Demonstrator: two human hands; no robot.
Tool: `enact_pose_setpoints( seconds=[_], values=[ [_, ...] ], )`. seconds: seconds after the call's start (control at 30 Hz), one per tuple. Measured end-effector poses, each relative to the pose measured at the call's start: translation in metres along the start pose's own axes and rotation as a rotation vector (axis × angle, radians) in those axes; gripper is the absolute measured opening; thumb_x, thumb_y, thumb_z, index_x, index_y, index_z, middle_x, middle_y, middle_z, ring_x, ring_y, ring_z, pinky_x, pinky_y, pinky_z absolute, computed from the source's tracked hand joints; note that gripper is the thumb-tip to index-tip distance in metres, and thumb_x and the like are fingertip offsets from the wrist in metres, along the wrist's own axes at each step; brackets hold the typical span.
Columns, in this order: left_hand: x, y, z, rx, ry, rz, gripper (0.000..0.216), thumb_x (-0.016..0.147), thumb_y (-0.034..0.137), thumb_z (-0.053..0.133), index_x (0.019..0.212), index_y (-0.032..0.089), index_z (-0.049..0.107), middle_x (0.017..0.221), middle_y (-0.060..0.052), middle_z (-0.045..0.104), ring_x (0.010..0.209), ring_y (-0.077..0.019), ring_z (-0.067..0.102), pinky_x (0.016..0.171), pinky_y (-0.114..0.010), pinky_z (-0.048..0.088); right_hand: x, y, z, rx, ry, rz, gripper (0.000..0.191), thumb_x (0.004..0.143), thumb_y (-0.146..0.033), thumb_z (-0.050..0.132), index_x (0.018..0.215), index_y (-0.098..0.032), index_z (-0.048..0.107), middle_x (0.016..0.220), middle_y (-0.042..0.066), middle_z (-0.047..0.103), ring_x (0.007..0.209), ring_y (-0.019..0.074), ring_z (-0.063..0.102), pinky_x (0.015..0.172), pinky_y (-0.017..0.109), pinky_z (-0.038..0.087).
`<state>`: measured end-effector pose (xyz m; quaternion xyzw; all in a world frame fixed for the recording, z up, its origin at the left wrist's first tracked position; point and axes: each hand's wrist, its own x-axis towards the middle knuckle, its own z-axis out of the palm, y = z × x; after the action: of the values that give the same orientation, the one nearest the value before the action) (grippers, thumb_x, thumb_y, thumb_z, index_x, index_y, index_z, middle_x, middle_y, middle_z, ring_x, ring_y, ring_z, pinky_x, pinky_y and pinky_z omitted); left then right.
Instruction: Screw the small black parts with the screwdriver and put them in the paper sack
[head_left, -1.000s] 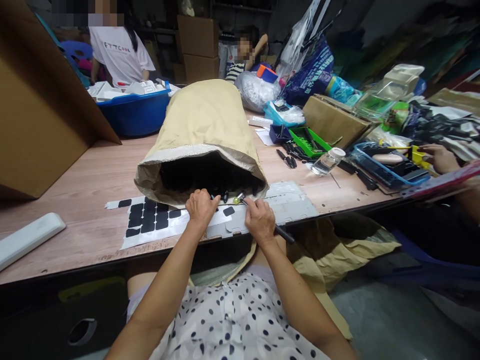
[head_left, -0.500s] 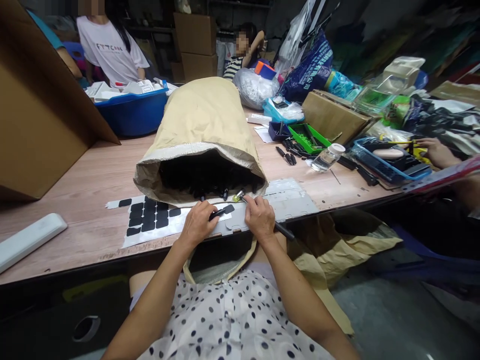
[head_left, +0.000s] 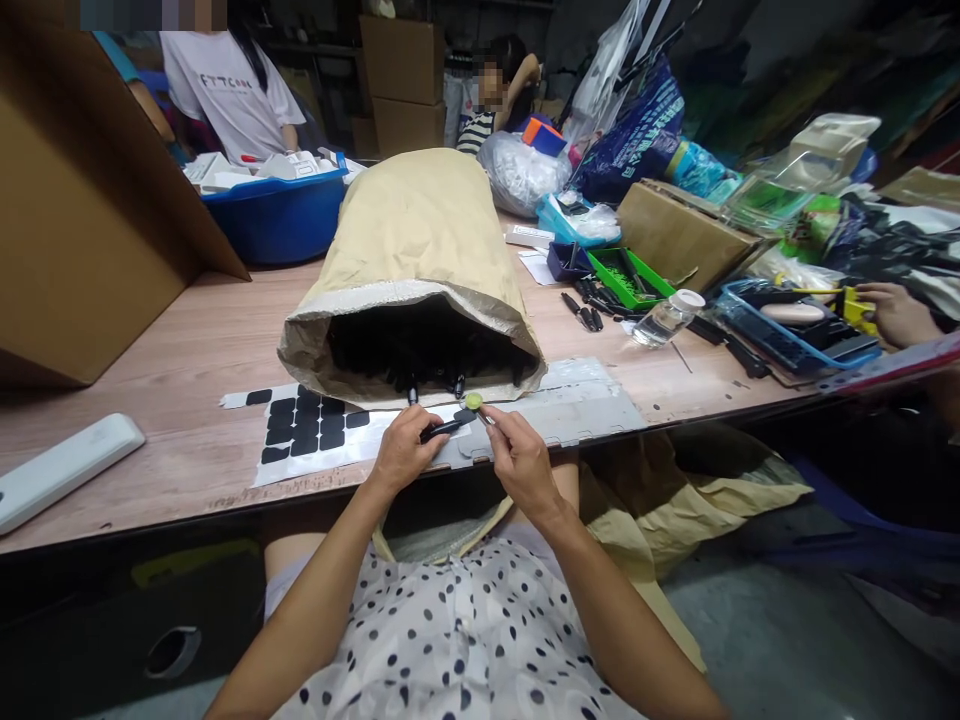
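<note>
Now that the left hand (head_left: 405, 450) has left the sack (head_left: 420, 240), a black piece (head_left: 442, 428) is out.
Right of the pad sheet (head_left: 307, 430), it pinches the piece at the edge of the table (head_left: 187, 350), no longer groping in the sack's mouth. The right hand (head_left: 517, 455) clamps a green-tipped tool (head_left: 474, 402) beside the piece's end: one drawn.

Blk part (head_left: 444, 428), lime-tip tool (head_left: 475, 403), tan sack (head_left: 412, 225), blk pads (head_left: 304, 432) on wht sheet (head_left: 352, 458), blue tub (head_left: 281, 218), polka-dot shirt (head_left: 465, 645).
</note>
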<state>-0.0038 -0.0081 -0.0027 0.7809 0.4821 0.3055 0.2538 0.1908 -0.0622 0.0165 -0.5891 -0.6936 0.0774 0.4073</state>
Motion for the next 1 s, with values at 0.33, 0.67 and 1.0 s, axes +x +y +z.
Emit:
enact_pose_setpoints(
  seconds=[0.33,0.67,1.0],
  values=[
    [0.000,0.002,0.002,-0.039,-0.001,-0.033,0.013,0.079,0.016,0.070,0.091,0.022,0.071,0.084,0.000,0.064,0.083,-0.0177,0.060,0.075,-0.028,0.049,-0.005,-0.013,-0.003,0.021,-0.101,0.028,0.036,0.096,-0.018,0.044,0.122,-0.024,0.070,0.091,0.004,0.070,0.083,0.0164,0.066,0.076,0.025,0.053],
    [0.001,0.006,0.000,-0.031,-0.004,-0.068,0.008,0.077,0.019,0.071,0.084,0.022,0.069,0.082,-0.001,0.064,0.084,-0.0191,0.060,0.079,-0.031,0.050,-0.010,-0.020,0.003,-0.030,-0.138,-0.030,0.036,0.096,-0.018,0.045,0.122,-0.026,0.069,0.089,0.003,0.070,0.082,0.0155,0.066,0.074,0.024,0.051],
    [0.001,0.007,0.001,0.025,0.006,-0.036,0.005,0.076,0.020,0.068,0.081,0.021,0.067,0.082,-0.002,0.064,0.080,-0.0188,0.060,0.075,-0.030,0.050,0.018,0.039,-0.001,-0.446,-0.044,-0.010,0.034,0.092,-0.014,0.049,0.113,-0.026,0.073,0.083,0.005,0.063,0.082,0.0201,0.057,0.072,0.028,0.043]
  ],
)
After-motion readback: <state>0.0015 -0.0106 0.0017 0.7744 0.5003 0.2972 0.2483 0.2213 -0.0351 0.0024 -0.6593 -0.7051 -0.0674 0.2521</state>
